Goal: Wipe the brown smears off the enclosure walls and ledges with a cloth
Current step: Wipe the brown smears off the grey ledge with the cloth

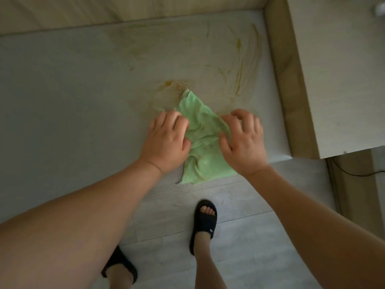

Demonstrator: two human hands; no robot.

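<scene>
A light green cloth lies crumpled on the pale ledge surface, its lower end hanging over the front edge. My left hand grips the cloth's left side with curled fingers. My right hand pinches its right side, thumb tucked into the folds. A brown smear patch sits just beyond the cloth's far tip. More brown streaks run along the surface near the right wall, and fainter ones spread towards the back.
A wood-edged side wall rises on the right, with a pale panel beyond it. A back wall closes the far side. Below the ledge are grey floor tiles and my feet in black slippers.
</scene>
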